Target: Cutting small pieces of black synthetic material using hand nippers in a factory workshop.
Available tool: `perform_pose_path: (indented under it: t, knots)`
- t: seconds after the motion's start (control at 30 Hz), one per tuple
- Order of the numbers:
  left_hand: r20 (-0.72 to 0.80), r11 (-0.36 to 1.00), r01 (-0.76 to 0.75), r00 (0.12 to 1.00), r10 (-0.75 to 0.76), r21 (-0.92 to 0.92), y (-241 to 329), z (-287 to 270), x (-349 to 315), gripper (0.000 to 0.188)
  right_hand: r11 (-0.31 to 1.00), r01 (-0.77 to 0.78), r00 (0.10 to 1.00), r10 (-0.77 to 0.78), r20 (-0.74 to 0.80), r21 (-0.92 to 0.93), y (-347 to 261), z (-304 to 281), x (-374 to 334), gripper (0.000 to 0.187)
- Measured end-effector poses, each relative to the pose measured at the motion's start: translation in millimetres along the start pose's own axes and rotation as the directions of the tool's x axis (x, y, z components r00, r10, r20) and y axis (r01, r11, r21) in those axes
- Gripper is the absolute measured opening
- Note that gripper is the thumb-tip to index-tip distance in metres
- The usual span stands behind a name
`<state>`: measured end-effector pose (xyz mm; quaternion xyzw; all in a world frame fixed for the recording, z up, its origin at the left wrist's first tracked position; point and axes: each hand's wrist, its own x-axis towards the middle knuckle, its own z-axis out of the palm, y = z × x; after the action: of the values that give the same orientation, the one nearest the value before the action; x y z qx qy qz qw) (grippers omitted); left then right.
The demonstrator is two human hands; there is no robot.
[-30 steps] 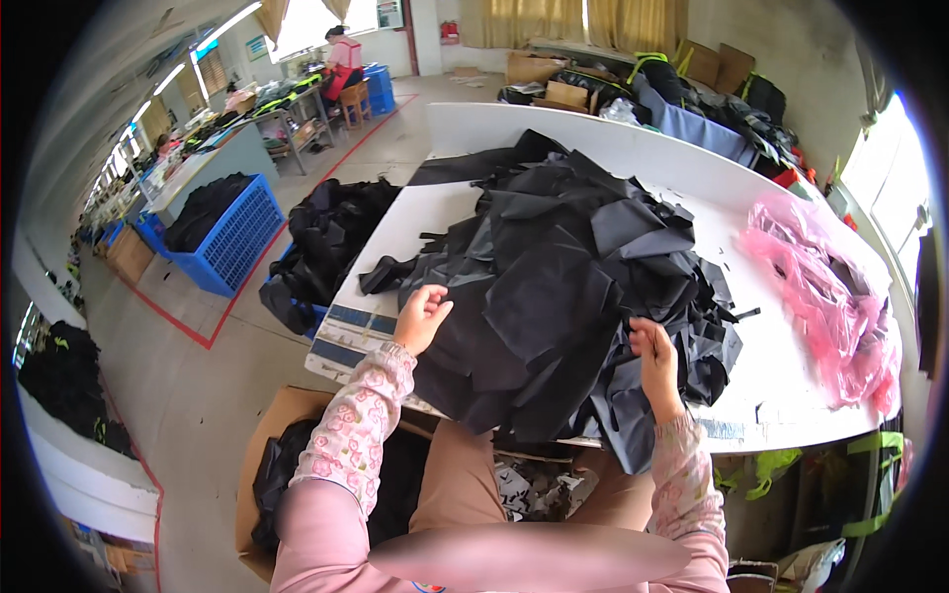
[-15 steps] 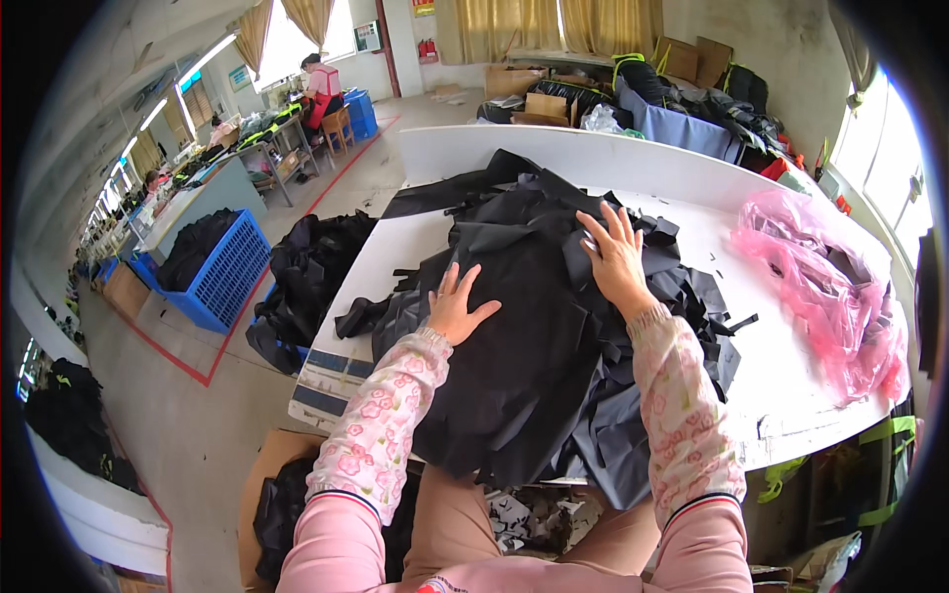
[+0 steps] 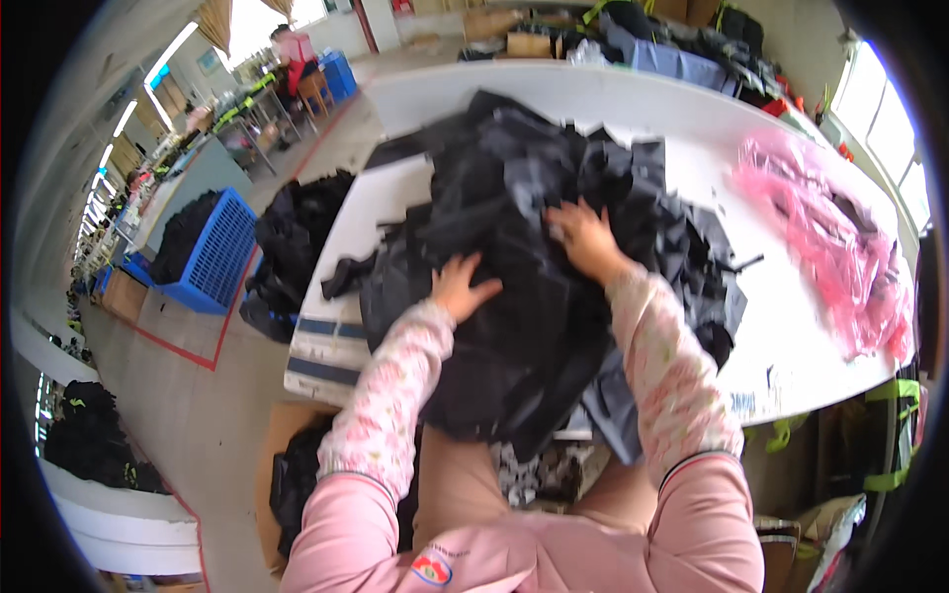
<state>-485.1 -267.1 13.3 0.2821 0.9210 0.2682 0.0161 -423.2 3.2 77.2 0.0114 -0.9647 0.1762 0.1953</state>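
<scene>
A big loose heap of black fabric pieces [image 3: 504,336] covers the middle of a white table and hangs over its near edge. My left hand [image 3: 461,287] rests on the left part of the heap, thumb and fingers spread. Farther forward and to the right, my right hand [image 3: 585,237] presses on the fabric with its fingers apart and slightly bent. Neither hand has cloth gripped that I can see. Behind my hands the fabric stands up in rumpled folds, partly blurred. Floral sleeve covers are on both forearms.
The white table [image 3: 791,381] has a raised board [image 3: 415,104] along its far side. Pink plastic bags [image 3: 825,247] lie at its right. Left of it are more black cloth [image 3: 297,227] and a blue crate [image 3: 219,252]. A cardboard box [image 3: 269,474] stands below. Another person [image 3: 295,59] is far off.
The view has tipped downward, so the table sits higher in it. My right hand has moved left over the heap, closer to my left hand. The fabric beyond my hands is more bunched up.
</scene>
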Motion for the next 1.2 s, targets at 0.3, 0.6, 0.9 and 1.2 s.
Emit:
perform_pose_path:
  t: [0.3,0.6,0.9,1.2]
  knots:
    - [-0.381,0.919,-0.343,0.89,0.252,-0.194,62,-64,-99,0.039,0.533,-0.083,0.958,0.276,-0.081,0.842,-91,-97,-172,0.017]
    - [-0.308,0.95,-0.286,0.9,0.31,0.122,124,2,-91,0.095,0.4,-0.511,0.856,0.313,0.41,0.761,-152,-29,-345,0.018]
    - [-0.574,0.811,-0.579,0.637,0.515,0.085,152,-65,-70,0.009,0.424,-0.492,0.864,0.347,0.366,0.76,-138,-33,-390,0.019]
    - [-0.466,0.241,-0.455,0.885,0.014,-0.857,183,-119,-252,0.008,0.277,-0.078,0.972,0.236,0.011,0.958,-166,-38,-354,0.051]
